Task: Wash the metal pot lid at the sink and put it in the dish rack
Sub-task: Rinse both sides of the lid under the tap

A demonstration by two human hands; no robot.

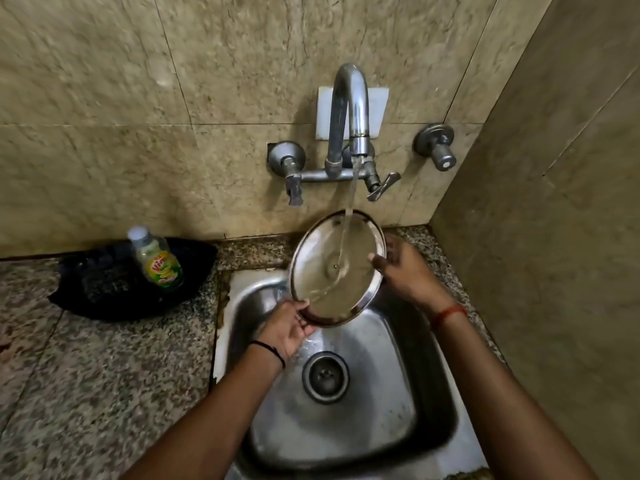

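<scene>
The round metal pot lid [322, 258] is held tilted over the steel sink [391, 368], its inner side facing me. Water runs from the curved tap [349, 109] onto the lid and streams off its lower edge. My left hand [289, 329] grips the lid's lower left rim. My right hand [407, 268] holds the right rim, thumb on the inner face. No dish rack is in view.
A dish soap bottle [157, 259] stands in a black tray [107, 292] on the granite counter [86, 375] left of the sink. Two tap valves [292, 174] [379, 183] and a wall knob [438, 147] sit on the tiled wall. A side wall closes in on the right.
</scene>
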